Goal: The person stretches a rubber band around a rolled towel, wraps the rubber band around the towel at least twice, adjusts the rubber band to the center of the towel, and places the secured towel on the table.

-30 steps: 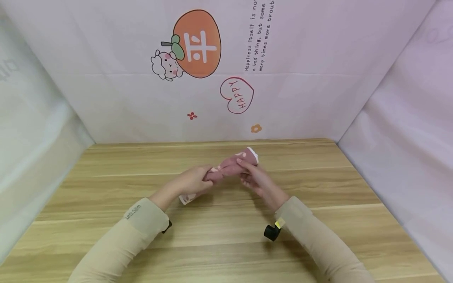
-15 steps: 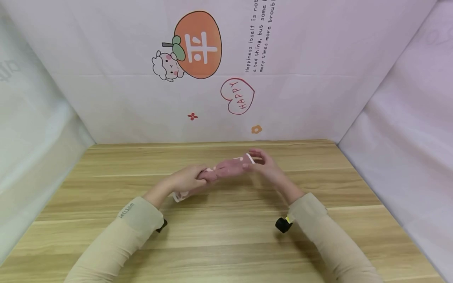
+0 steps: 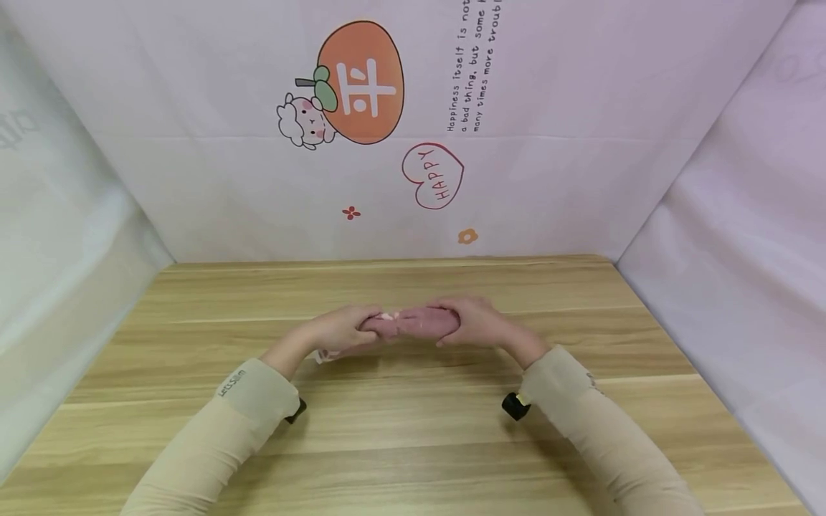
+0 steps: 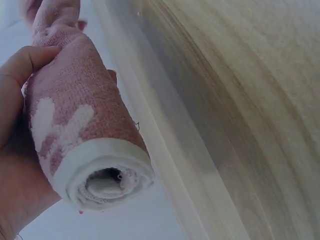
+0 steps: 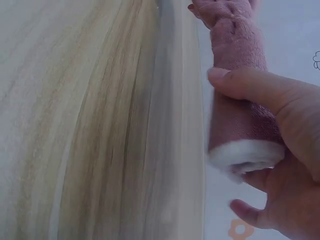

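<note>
A pink towel (image 3: 426,324) with white edges is rolled into a tube and pinched narrow near its middle. My left hand (image 3: 345,328) grips it left of the narrow part; in the left wrist view the rolled towel (image 4: 82,105) shows pale patches and a white spiral end. My right hand (image 3: 480,322) wraps round the right portion. Up close in the right wrist view, the thumb of the right hand (image 5: 300,120) lies across the towel (image 5: 240,117) just above its white end, with one lower finger off the cloth.
Below the towel spreads a wood-grain tabletop (image 3: 413,430). A white cloth backdrop (image 3: 548,186) with printed drawings and lettering stands behind it, and white cloth sides (image 3: 742,236) close in left and right. Small black cameras (image 3: 515,406) hang at the wrists.
The right hand lets its earlier hold loosen, opens at the towel's right end, then closes round that portion from above. The towel's right end drops lower. The left hand shifts slightly left, keeping its grip.
</note>
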`<control>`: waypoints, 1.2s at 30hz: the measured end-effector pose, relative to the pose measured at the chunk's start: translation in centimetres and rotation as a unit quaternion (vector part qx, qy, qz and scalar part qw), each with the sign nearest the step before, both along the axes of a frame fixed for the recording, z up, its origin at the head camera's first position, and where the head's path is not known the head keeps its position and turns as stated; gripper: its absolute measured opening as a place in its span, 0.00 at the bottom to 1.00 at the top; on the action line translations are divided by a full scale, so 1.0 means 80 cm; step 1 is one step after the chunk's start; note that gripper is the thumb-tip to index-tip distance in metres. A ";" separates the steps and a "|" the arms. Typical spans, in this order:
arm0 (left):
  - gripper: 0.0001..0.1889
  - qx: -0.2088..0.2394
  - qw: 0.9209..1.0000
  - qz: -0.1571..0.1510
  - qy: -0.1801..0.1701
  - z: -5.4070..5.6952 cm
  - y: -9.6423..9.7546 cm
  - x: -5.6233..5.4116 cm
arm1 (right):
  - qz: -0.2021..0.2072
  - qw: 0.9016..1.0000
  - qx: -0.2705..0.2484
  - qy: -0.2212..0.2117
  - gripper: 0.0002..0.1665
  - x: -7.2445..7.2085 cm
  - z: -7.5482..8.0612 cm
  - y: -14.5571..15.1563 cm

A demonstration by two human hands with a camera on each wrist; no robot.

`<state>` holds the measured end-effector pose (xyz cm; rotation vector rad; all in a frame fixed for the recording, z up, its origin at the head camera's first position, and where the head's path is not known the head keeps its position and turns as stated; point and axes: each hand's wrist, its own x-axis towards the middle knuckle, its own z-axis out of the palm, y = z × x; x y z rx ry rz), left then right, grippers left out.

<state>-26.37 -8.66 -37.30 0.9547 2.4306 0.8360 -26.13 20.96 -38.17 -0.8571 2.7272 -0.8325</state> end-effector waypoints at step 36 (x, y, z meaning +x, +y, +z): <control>0.36 -0.150 0.986 0.063 0.030 -0.013 -0.031 0.006 | 0.030 0.996 0.051 -0.073 0.11 -0.010 -0.022 -0.005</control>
